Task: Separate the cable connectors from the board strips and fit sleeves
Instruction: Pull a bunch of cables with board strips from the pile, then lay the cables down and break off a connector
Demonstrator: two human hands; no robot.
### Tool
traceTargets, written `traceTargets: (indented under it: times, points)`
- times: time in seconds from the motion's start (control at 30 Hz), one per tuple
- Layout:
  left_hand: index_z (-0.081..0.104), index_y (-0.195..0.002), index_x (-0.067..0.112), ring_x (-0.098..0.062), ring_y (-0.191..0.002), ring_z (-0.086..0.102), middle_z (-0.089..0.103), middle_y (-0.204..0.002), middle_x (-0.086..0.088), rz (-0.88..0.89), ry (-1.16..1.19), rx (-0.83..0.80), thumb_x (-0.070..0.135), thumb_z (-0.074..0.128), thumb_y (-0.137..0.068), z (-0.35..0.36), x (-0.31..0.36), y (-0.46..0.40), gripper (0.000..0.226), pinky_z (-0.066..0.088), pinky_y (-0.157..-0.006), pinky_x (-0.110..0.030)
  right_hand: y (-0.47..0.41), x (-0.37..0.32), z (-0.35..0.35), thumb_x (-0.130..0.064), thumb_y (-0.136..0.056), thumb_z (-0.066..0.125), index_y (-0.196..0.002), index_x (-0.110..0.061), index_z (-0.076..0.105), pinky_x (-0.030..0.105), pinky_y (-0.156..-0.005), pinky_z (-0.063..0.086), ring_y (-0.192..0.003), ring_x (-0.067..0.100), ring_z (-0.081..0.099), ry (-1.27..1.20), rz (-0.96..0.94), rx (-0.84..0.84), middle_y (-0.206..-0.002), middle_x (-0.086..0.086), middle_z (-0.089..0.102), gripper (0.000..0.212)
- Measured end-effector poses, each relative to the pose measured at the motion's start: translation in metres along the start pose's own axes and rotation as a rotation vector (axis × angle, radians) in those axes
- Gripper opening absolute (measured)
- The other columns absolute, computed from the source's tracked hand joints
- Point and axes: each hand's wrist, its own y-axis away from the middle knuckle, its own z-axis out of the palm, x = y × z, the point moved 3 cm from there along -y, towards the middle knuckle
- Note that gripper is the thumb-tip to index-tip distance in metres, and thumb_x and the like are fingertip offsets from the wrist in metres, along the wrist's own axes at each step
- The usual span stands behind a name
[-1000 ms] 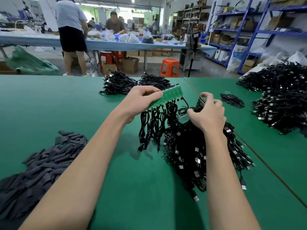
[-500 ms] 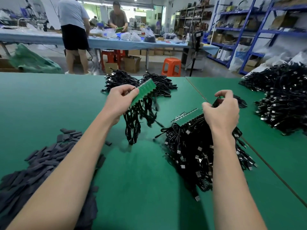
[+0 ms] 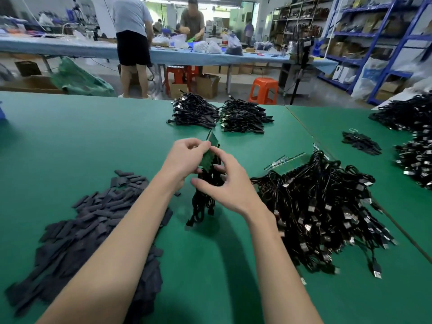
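A green work table (image 3: 93,141) fills the foreground, a seam dividing it from a second green surface to the right. Beyond it stand a long blue-covered bench (image 3: 70,46), blue shelving (image 3: 383,36) along the right wall, and an orange stool (image 3: 263,90) on the floor; two people work at the bench. On the table, right of centre, lies the largest heap of black cables (image 3: 322,206) with metal plug ends, several pale board strips protruding from its far edge. To the left spreads a loose pile of dark sleeves (image 3: 77,230). Two smaller cable bundles (image 3: 219,114) rest at the far edge of the table, and further cable heaps (image 3: 411,134) occupy the right-hand surface, with a small cluster of dark pieces (image 3: 361,141) beside them. At centre, raised above the table, is a green board strip (image 3: 209,150) standing roughly on end, with a hanging bunch of black cables (image 3: 205,197) attached below it. The left hand (image 3: 184,160) pinches the strip between thumb and curled fingers. The right hand (image 3: 224,181) meets it from the other side, fingers curled at the cable connectors just under the strip; motion blur makes it hard to tell, but it appears to grip one connector.
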Motion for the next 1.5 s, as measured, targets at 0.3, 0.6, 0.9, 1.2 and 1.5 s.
traceTargets:
  times: [0.3,0.6,0.9,1.2,1.5]
  points:
    - [0.071,-0.102,0.034,-0.001,-0.09,0.067,0.073,-0.098,0.017,0.133,-0.14,-0.03,0.048,0.058,-0.098,-0.034,-0.009,-0.004,0.019,0.047,-0.075,-0.023,0.006,-0.002,-0.014,-0.011,-0.108,0.042,-0.097,-0.014,0.062,0.031,-0.07,0.059,-0.078,0.01,0.075,-0.18,0.031,0.394,-0.084,-0.006,0.071,0.022]
    - [0.055,-0.136,0.024,-0.009,-0.071,0.071,0.064,-0.118,0.009,-0.184,0.248,-0.15,0.038,0.073,-0.089,-0.028,-0.099,0.014,0.052,0.054,-0.056,-0.022,0.004,0.048,-0.001,-0.005,-0.102,0.046,-0.099,-0.003,0.051,0.021,-0.046,0.049,-0.053,0.011,0.068,-0.742,0.57,0.157,-0.085,0.009,0.056,0.006]
    - [0.064,-0.116,0.024,-0.005,-0.076,0.065,0.069,-0.096,0.011,-0.059,-0.218,0.135,0.034,0.062,-0.098,-0.032,-0.135,-0.002,0.021,0.05,-0.073,-0.024,-0.004,0.11,0.027,-0.036,-0.102,0.061,-0.099,-0.033,0.067,0.026,-0.088,0.047,-0.111,0.012,0.063,-0.332,0.543,0.142,-0.109,-0.012,0.068,0.008]
    - [0.072,-0.099,0.032,-0.011,-0.103,0.064,0.073,-0.104,0.014,0.224,-0.638,-0.124,0.042,0.056,-0.099,0.021,-0.103,-0.027,0.019,0.048,-0.094,-0.034,-0.005,0.12,0.035,-0.02,-0.099,0.068,-0.093,-0.018,0.075,0.024,-0.081,0.05,-0.085,0.012,0.063,-0.589,0.501,0.214,-0.087,-0.004,0.075,0.009]
    - [0.076,-0.092,0.025,-0.005,-0.094,0.066,0.074,-0.093,0.015,0.258,-0.387,-0.177,0.038,0.065,-0.096,0.017,-0.105,-0.029,0.017,0.051,-0.095,-0.037,-0.007,0.121,0.026,-0.031,-0.086,0.079,-0.091,-0.021,0.082,0.029,-0.079,0.049,-0.083,0.0,0.068,-0.65,0.567,0.052,-0.091,-0.008,0.078,0.012]
